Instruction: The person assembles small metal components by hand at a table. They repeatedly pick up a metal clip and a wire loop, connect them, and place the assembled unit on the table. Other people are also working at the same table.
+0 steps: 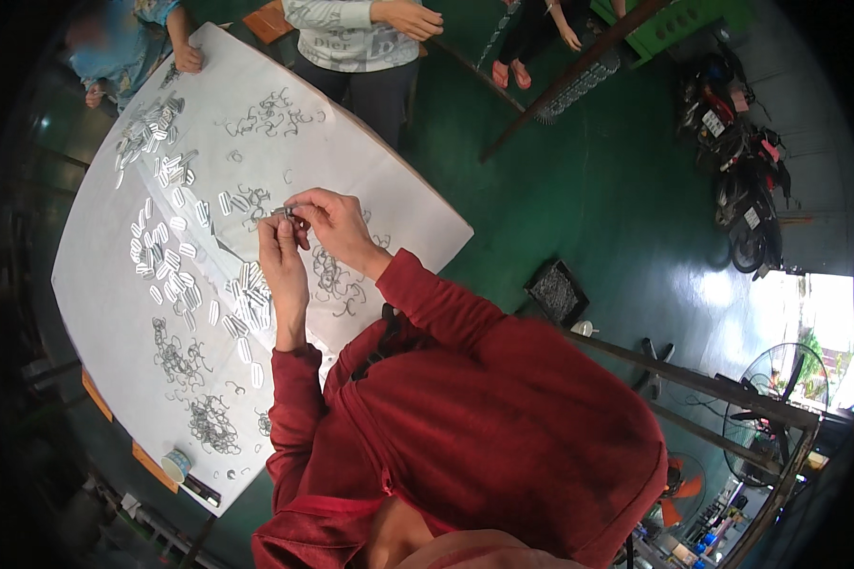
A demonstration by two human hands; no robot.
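At the far left of the frame we see the white-covered counter (95, 284), with a roll of tape (176, 465) at its lower edge and, beside it, a dark marker (202, 490). Moving right, piles of small white oval pieces (166, 256) lie across the sheet, and clusters of thin wire hooks (213, 422) sit below them and toward the top. Near the middle of the frame our left hand (283, 261) rises from a red sleeve, its fingers (283, 226) pinched shut on a small metal piece (292, 213). Just right of it our right hand (337, 220) meets it, its fingers curled tight on the same piece, which hangs just above the sheet between the two hands. At the top of the frame other people stand at the counter's far edge. To the right lies the green floor (579, 190), with a dark tray (557, 291), parked motorbikes (745, 180) and a fan (778, 379) further right.
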